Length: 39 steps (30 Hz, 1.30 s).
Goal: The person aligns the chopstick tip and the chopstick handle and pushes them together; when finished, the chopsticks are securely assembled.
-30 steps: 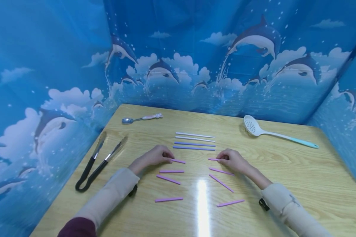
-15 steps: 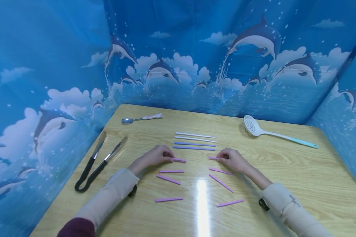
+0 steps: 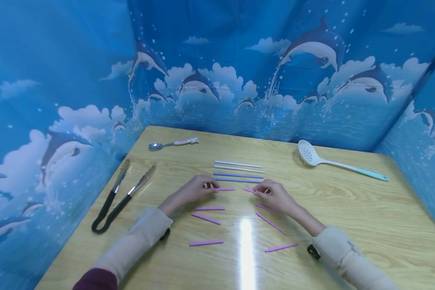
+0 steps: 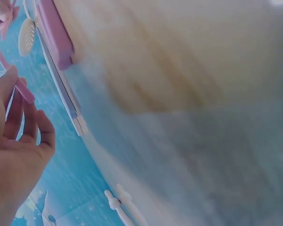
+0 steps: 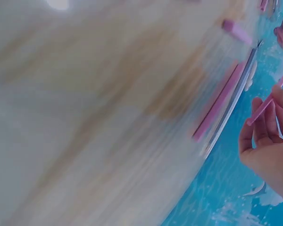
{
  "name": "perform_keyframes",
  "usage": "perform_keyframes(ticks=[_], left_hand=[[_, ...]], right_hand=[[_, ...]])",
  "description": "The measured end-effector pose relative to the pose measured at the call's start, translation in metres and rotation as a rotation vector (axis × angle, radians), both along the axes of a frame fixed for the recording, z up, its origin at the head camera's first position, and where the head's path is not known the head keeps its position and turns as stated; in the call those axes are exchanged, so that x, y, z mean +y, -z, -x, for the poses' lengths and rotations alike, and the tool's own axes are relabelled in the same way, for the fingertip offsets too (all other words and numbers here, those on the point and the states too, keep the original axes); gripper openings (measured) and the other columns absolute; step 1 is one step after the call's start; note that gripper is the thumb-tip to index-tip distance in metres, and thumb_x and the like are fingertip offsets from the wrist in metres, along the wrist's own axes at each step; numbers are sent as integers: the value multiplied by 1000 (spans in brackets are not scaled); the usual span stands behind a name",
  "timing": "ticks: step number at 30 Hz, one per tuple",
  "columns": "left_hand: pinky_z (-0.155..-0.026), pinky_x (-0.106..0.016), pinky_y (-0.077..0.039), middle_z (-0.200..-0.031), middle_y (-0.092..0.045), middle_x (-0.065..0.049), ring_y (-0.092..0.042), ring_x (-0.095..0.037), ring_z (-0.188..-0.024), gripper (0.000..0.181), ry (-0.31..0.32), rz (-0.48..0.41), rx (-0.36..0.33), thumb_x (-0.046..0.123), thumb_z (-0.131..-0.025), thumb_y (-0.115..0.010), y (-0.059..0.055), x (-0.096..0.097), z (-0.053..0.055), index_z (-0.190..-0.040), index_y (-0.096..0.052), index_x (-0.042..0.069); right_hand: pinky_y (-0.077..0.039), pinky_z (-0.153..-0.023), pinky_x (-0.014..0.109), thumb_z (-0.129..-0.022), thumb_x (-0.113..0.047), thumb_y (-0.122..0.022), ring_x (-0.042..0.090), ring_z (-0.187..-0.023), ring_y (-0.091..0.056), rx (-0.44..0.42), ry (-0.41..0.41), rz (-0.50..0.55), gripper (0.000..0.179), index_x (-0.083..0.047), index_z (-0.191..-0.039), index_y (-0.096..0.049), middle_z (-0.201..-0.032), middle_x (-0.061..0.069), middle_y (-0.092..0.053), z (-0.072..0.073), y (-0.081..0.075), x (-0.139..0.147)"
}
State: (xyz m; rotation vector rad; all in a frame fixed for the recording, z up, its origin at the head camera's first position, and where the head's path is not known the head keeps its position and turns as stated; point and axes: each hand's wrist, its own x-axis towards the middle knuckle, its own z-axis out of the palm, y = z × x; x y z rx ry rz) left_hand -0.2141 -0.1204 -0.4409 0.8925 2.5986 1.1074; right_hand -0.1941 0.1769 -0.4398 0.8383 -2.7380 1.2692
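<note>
In the head view, my left hand (image 3: 195,190) pinches a short pink stick (image 3: 226,189) between thumb and fingertips, its free end pointing right. Opposite it, my right hand (image 3: 277,197) pinches another short pink stick (image 3: 248,189), whose free end points left. A small gap separates the two ends. Both wrist views show the held sticks, the left one (image 4: 25,92) and the right one (image 5: 259,114), up off the table. Just beyond the hands lie two long blue sticks (image 3: 238,176) and two long white sticks (image 3: 238,164), side by side.
Three pink sticks (image 3: 206,243) lie on the table's left part, and three more pink sticks (image 3: 281,248) on the right. Black-handled tongs (image 3: 110,213) rest at far left, a spoon (image 3: 174,143) at back left, a white skimmer (image 3: 311,156) at back right. A dolphin curtain (image 3: 232,80) surrounds the table.
Both hands have moved inward and slightly away from me with their pink sticks, bringing the ends closer together. The things lying on the table have stayed in place.
</note>
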Motion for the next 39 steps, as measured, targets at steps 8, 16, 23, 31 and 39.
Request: perform_keyframes(ticks=[8, 16, 23, 31, 39], left_hand=[[-72, -18, -50, -89, -68, -2, -60, -9, -81, 13, 20, -35, 41, 13, -88, -66, -2, 7, -4, -98, -69, 5], [-73, -18, -50, -90, -68, -1, -59, -9, -82, 15, -1, -33, 25, 15, -89, -66, -1, 7, -3, -100, -70, 7], [-74, -19, -50, -92, -67, -1, -59, -9, -84, 16, -5, -41, 24, 17, -89, -65, -2, 6, -5, -102, -69, 7], [-74, -19, -50, -93, -68, -3, -60, -10, -84, 16, -2, -48, 26, 14, -89, -65, -2, 7, -5, -102, -69, 6], [-75, -19, -50, -93, -68, -3, -60, -11, -84, 15, -6, -52, 15, 14, -89, -65, -1, 7, -4, -101, -69, 6]], right_hand=[[-53, -67, 26, -83, -3, -70, 8, -73, -58, 50, -30, 42, 6, -2, -89, -70, -79, 0, -65, -5, -5, -14], [-53, -67, 26, -84, -2, -69, 10, -73, -59, 37, -14, 34, 5, -3, -89, -71, -80, 1, -65, -6, -5, -15], [-53, -66, 25, -85, -4, -68, 9, -73, -58, 22, -18, 28, 5, -4, -90, -70, -80, 0, -64, -7, -6, -15], [-53, -63, 26, -85, -3, -68, 6, -71, -56, 26, -13, 26, 6, -2, -90, -70, -79, 1, -63, -7, -7, -15], [-53, -64, 25, -86, -3, -68, 6, -72, -56, -2, -11, 36, 6, -2, -91, -70, -80, 1, -63, -6, -5, -15]])
